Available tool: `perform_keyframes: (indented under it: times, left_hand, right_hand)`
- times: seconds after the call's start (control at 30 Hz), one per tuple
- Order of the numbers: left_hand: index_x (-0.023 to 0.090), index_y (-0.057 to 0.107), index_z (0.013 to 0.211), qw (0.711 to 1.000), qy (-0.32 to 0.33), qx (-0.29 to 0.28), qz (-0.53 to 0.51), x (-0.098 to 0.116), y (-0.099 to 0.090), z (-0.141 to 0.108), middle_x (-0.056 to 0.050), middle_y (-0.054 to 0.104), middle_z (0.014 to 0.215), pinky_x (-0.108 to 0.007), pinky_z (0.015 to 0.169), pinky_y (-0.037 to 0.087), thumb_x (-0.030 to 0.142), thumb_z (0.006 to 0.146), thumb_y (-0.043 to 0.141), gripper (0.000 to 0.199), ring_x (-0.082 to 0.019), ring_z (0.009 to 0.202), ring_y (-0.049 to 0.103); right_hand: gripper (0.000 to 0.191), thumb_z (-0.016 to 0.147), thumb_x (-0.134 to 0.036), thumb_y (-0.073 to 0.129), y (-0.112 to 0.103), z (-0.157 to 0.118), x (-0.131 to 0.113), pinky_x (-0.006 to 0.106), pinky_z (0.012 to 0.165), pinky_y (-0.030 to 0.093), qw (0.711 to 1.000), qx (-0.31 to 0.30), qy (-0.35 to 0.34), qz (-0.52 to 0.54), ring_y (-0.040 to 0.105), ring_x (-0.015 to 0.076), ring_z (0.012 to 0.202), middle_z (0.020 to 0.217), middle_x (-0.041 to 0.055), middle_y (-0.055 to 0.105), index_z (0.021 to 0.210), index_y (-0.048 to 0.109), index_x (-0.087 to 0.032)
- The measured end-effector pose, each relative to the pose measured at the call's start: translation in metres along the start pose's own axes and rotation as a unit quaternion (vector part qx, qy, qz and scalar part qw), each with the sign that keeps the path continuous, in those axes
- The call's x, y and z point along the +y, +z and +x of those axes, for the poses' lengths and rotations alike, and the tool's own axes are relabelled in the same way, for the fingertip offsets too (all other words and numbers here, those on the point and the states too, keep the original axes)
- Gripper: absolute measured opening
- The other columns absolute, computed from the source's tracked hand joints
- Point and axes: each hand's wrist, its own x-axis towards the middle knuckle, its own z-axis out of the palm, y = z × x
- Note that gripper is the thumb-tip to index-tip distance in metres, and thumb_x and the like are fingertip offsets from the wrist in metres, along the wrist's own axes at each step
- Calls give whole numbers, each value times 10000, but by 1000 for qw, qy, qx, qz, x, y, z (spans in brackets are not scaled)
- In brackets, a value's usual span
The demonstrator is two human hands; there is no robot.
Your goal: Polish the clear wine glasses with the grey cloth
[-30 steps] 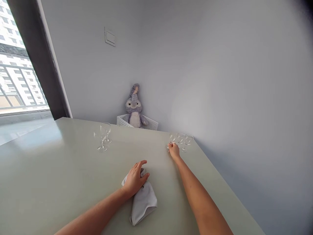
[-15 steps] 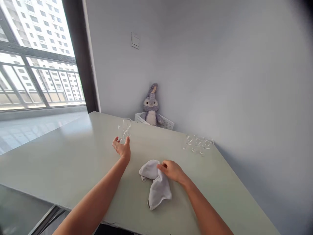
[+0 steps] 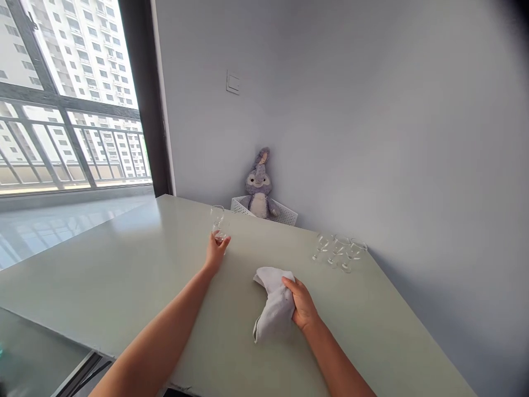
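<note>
My left hand (image 3: pixel 215 252) has its thumb and fingers closed around the lower part of a clear stemmed glass (image 3: pixel 223 227). Just behind that one stands another stemmed glass (image 3: pixel 216 213), partly overlapped in view. A pale grey-white cloth (image 3: pixel 273 306) hangs folded from my right hand (image 3: pixel 303 302), the thumb on top and the other fingers hidden beneath the fabric. The cloth looks raised slightly off the table. Over on the right, three clear stemmed glasses (image 3: pixel 339 249) stand upright close together near the table's far edge.
The pale glossy table (image 3: pixel 136 270) reaches to the wall. Behind its far edge, a grey plush rabbit (image 3: pixel 259 190) sits in a white perforated basket (image 3: pixel 287 215). A window with a railing (image 3: pixel 111 151) is at the left.
My left hand has gone from open beside the glasses to gripping one. My right hand has lifted the cloth off the table and turned. The camera view has shifted a little.
</note>
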Motion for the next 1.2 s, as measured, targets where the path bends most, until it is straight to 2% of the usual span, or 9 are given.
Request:
perform_keyframes:
  times: [0.13,0.23,0.3,0.5,0.6,0.73,0.9,1.07,1.2]
  left_hand:
    - [215,370,1235,992,73,-79,65,8,19,-33,-7,552,839,-272,660,403,462,707,576,618,-138,663,523]
    - [230,256,1326,957,183,-138,178,13,31,-60,-19,582,885,-326,764,386,443,746,546,682,-182,758,543]
    - [228,229,1345,922,258,-169,236,15,36,-74,-31,597,906,-355,853,344,439,754,550,706,-214,870,540]
    - [213,256,1338,857,368,-177,314,15,39,-84,-43,598,932,-346,816,353,441,798,509,638,-209,867,530]
    - [196,292,1321,836,406,-165,330,16,37,-82,-42,595,906,-337,793,359,455,811,487,604,-197,844,526]
    - [183,353,1291,806,450,-170,345,21,35,-83,-57,595,872,-344,777,355,463,826,454,552,-202,813,521]
    - [182,382,1272,765,489,-253,334,28,33,-89,-73,601,898,-345,766,360,444,827,463,523,-205,816,519]
    - [208,291,1316,778,423,-321,336,22,34,-93,-57,594,1018,-339,808,375,389,810,508,579,-197,901,531]
    - [229,278,1317,807,394,-281,338,21,36,-98,-60,552,1111,-334,862,361,376,830,475,545,-184,956,531]
  right_hand:
    - [183,650,-291,596,-5,-1,-6,243,494,379,982,138,-125,-36,439,126,536,616,-35,474,783,494,-217]
    - [166,702,-312,545,-4,-12,-12,250,555,392,926,249,-247,-140,440,143,616,701,-9,483,819,469,-222]
    - [165,737,-338,524,3,-22,-13,259,621,400,887,265,-305,-225,446,153,674,748,13,496,831,468,-215]
    - [488,801,-352,494,29,-37,-3,286,739,422,903,-23,-296,-311,513,182,849,1068,77,534,1250,373,-204]
    - [497,837,-381,446,30,-34,1,287,738,422,909,-65,-276,-305,517,181,839,1036,69,555,1295,365,-202]
    - [455,811,-409,502,23,-28,-3,239,593,405,940,-93,-200,-260,465,127,631,746,2,550,1209,469,-192]
    - [422,755,-385,595,17,-27,-12,224,487,401,974,-198,-47,-95,417,88,503,625,-18,488,1099,524,-152]
    - [404,742,-312,604,11,-30,-15,266,499,466,961,-275,-12,-15,523,134,581,722,28,548,1098,504,-149]
    - [370,703,-254,580,3,-28,-19,341,599,501,953,-301,-24,40,579,170,641,782,53,598,1057,546,-147]
